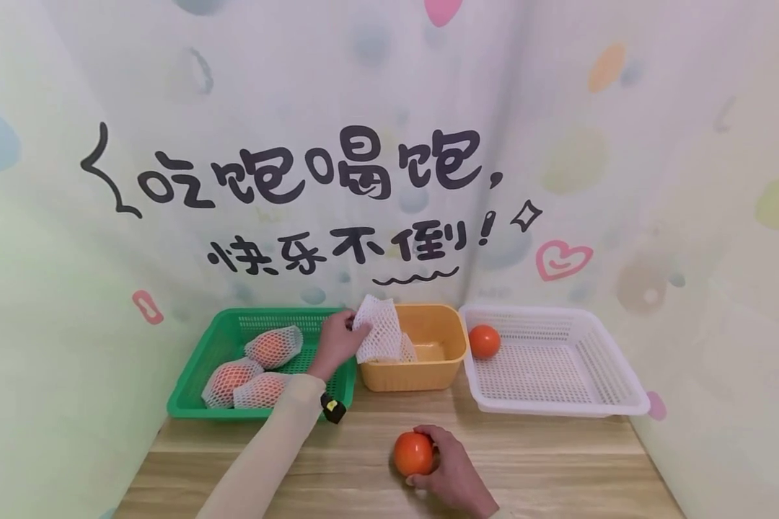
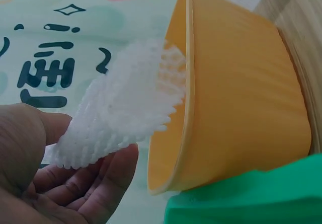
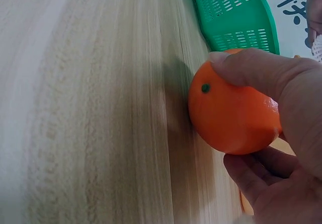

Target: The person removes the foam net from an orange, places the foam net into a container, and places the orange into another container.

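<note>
The left hand pinches a white foam net by one edge between thumb and fingers and holds it over the near-left rim of the yellow tub. In the left wrist view the net hangs flat and empty, its far end just at the tub's rim, with the thumb on top and the fingers beneath. More white net lies inside the tub against its left wall.

The right hand is wrapped round a bare orange, which rests on the wooden table in front of the tub, a little to the right. The right wrist view shows the thumb across the top of the orange and the fingers curled below it; a small green stem dot faces the camera.

Left of the tub, touching it, stands a green basket with three oranges still in their nets. Right of the tub, just beside it, stands a white basket with one bare orange in its near-left corner, next to the tub.

Behind the tub hangs a pale backdrop printed with soft blobs, a pink heart and black handwriting in Chinese: "吃饱喝饱," above and "快乐不倒!" below, with a wavy underline. A dark band sits on the left wrist, at the end of a light sleeve.
</note>
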Motion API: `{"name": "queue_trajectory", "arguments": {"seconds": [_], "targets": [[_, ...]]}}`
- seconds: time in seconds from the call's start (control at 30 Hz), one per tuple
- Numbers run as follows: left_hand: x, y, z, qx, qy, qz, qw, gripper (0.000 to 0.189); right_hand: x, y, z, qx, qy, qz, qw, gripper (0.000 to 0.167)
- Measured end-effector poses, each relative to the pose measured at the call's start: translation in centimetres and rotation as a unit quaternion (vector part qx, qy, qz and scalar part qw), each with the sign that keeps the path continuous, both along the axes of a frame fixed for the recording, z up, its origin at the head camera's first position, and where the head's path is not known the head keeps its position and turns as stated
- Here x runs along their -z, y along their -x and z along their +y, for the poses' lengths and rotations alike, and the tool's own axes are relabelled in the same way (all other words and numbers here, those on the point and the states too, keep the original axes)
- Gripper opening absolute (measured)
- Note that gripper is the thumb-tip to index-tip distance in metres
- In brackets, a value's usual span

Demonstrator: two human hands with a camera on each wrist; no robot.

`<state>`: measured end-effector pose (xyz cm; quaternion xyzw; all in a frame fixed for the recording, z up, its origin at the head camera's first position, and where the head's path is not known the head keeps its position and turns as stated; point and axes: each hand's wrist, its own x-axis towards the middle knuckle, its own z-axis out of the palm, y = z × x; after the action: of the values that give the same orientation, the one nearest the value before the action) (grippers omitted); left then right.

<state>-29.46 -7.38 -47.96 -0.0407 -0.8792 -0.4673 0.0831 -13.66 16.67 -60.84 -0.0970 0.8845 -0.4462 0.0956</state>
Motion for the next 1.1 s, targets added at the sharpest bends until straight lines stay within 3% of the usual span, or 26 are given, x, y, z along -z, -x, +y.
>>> {"name": "queue_trajectory", "arguments": {"seconds": [0.17,0.37,0.5,0.67,0.9,1.1], "targets": [[-0.1,1.2,-0.2,-0.016,0.031,-0.044,0.9984,0.026,0.0,0.1,-0.2,-0.001,-0.008,0.008,0.9999,0.078],[0.0,1.4,-0.2,-0.028,0.041,-0.086,0.9950,0.039,0.2,0.1,-0.3,-0.002,-0.007,0.009,0.9999,0.078],[0.0,1.5,-0.2,-0.038,0.045,-0.096,0.9936,0.053,0.2,0.1,-0.3,-0.002,-0.008,0.013,0.9999,0.078],[-0.2,1.0,-0.1,-0.040,0.045,-0.092,0.9939,0.062,0.1,0.1,-0.2,-0.003,-0.009,0.011,0.9999,0.078],[-0.1,-0.1,0.5,-0.031,0.022,-0.058,0.9976,0.056,0.0,-0.1,-0.1,-0.002,-0.005,0.022,0.9997,0.078],[0.4,-1.2,1.2,-0.010,-0.015,-0.036,0.9992,0.051,-0.1,0.0,0.3,0.001,0.009,0.006,0.9999,0.078]]}}
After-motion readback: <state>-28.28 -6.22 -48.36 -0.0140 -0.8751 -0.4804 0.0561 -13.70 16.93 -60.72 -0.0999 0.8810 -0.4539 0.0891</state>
